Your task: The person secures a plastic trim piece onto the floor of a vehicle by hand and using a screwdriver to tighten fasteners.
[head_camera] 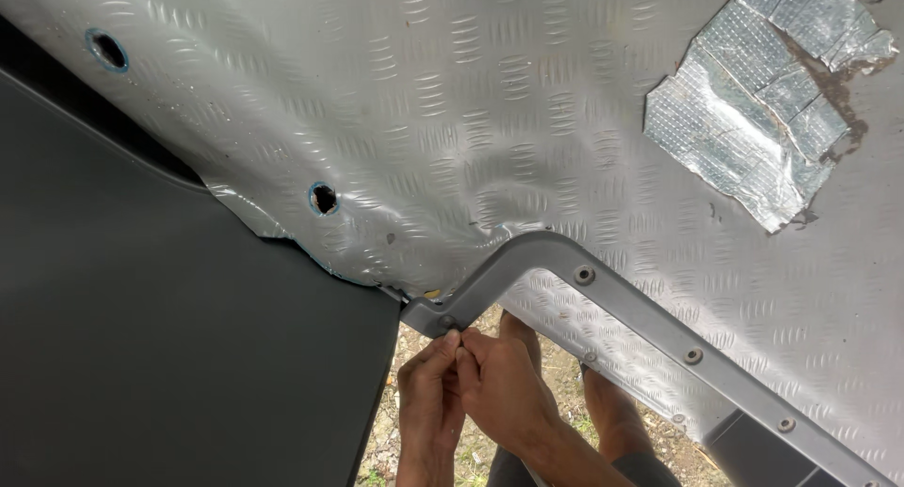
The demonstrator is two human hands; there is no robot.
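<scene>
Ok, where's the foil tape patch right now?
In the head view the foil tape patch sits at upper right on the tread-pattern metal sheet, above the grey bolted trim strip, away from both hands.

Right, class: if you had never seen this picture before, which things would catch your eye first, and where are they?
The big sheet of embossed silver tread plate fills most of the view, with a torn patch of shiny foil tape at upper right. Low in the middle, the left hand and right hand pinch together at the end of a grey angled bracket with screws along it. A dark flat panel covers the lower left.
</scene>
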